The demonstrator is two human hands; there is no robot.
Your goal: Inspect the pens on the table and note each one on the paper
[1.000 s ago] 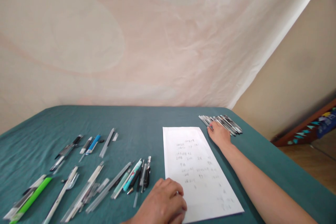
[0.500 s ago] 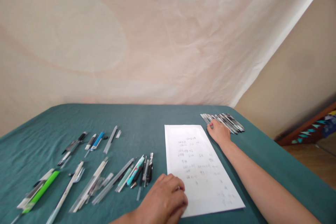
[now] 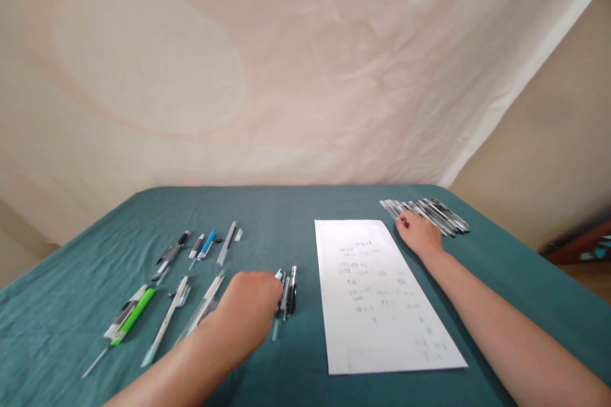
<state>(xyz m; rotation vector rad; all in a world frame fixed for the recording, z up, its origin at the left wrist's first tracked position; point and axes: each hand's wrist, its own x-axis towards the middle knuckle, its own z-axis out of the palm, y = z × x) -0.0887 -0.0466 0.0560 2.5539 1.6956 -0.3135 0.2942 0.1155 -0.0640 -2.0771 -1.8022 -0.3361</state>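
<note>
Left hand [image 3: 252, 303] moved from paper [image 3: 382, 296] onto loose pens [image 3: 289, 291] — curled, grip hidden

We can read nothing for certain here. The white sheet of paper [image 3: 386, 299] carries several rows of faint handwriting, but it is too small and blurred for us to make out any word or number. Any print on the loose pens [image 3: 290, 289] is likewise illegible.
</note>
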